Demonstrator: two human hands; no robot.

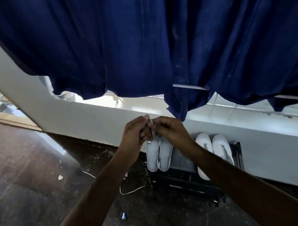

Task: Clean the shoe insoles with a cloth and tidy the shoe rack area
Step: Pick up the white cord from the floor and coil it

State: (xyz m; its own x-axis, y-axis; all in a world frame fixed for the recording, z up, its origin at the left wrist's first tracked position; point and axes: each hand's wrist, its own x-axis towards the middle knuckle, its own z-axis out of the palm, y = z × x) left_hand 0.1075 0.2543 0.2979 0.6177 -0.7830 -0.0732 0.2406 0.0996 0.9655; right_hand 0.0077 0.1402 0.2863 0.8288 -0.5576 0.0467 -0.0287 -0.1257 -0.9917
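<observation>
Grey insoles (159, 154) hang pinched between left hand (135, 134) and right hand (170, 129).

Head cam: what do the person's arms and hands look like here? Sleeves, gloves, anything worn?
Both arms are bare as far up as the frame shows, with no sleeve in view. The left hand and the right hand are ungloved. No watch, ring, band or marking shows on either wrist or forearm, though the fingers are partly hidden where the hands meet.

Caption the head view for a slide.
Both hands, left hand and right hand, pinch two grey insoles above a black shoe rack holding white shoes.
</observation>
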